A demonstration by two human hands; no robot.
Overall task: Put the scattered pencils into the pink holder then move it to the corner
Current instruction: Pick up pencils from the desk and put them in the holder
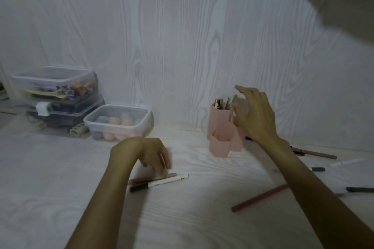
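Observation:
The pink holder (219,137) stands against the wall, with several pencils upright in its tall back compartment. My right hand (253,115) hovers open just above and beside the holder, fingers spread, holding nothing. My left hand (155,155) is lowered onto the table, fingertips touching a pinkish-brown pencil (141,179); I cannot tell whether it grips it. A white pen with a black cap (159,183) lies right beside that pencil. A reddish-brown pencil (260,198) lies under my right forearm. More pencils and pens (317,154) lie scattered at the right.
Clear plastic boxes are stacked at the back left (54,87), one beside them holding pastel sponges (119,121). A beige hair clip (78,129) lies in front. The wood-grain wall runs along the back of the table.

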